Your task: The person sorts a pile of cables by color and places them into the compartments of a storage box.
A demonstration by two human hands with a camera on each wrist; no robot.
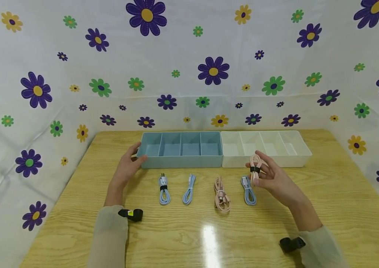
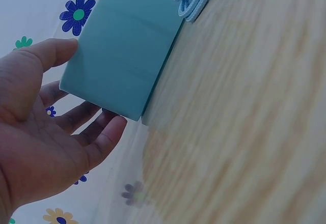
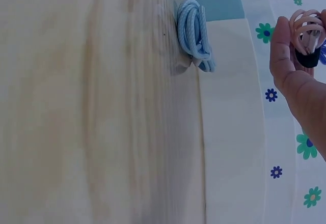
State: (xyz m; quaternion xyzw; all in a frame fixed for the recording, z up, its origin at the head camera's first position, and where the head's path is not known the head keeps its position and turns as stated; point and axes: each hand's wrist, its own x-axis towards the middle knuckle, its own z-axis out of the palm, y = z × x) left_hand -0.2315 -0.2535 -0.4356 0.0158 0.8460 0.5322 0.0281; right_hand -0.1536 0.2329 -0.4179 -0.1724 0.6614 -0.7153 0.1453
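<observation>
My right hand (image 1: 276, 182) pinches a coiled pink cable (image 1: 255, 165) with a black strap, raised in front of the white divided box (image 1: 266, 161). In the right wrist view the pink cable (image 3: 308, 30) sits between thumb and fingers. My left hand (image 1: 127, 167) is at the left end of the blue divided box (image 1: 182, 162). In the left wrist view its thumb touches the box's edge (image 2: 117, 51), and the loosely bent fingers lie along the end wall. Just below the held cable, a coiled blue cable (image 1: 249, 191) lies on the table.
On the wooden table (image 1: 169, 238) lie two more blue cables, one strapped (image 1: 164, 191) and one slimmer (image 1: 189, 190), and a pink cable (image 1: 222, 197). Both boxes stand end to end near the back. A flower-printed cloth (image 1: 176, 48) surrounds the table's back and sides.
</observation>
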